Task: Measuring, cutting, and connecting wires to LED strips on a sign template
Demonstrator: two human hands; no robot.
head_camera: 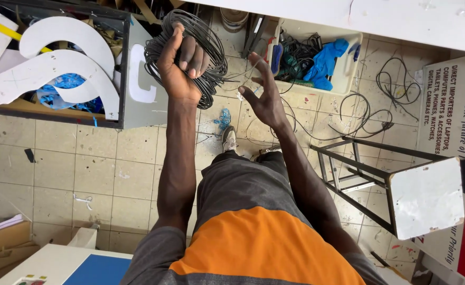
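Note:
My left hand (180,63) is raised in front of me and closed around a thick coil of black wire (211,50); the loops hang round my fingers. A thin loose strand runs from the coil toward my right hand (263,89), which is held beside it with fingers spread, thumb and forefinger near the strand. Whether the right hand pinches the strand is unclear. Below, my legs and one shoe (229,139) stand on the tiled floor.
Large white cut-out shapes (68,63) lie on a dark-framed box at left. A white bin (348,63) with blue gloves and cables sits at upper right. A metal stool (401,190) stands on the right, by a printed board (454,126). Loose cables trail on the floor.

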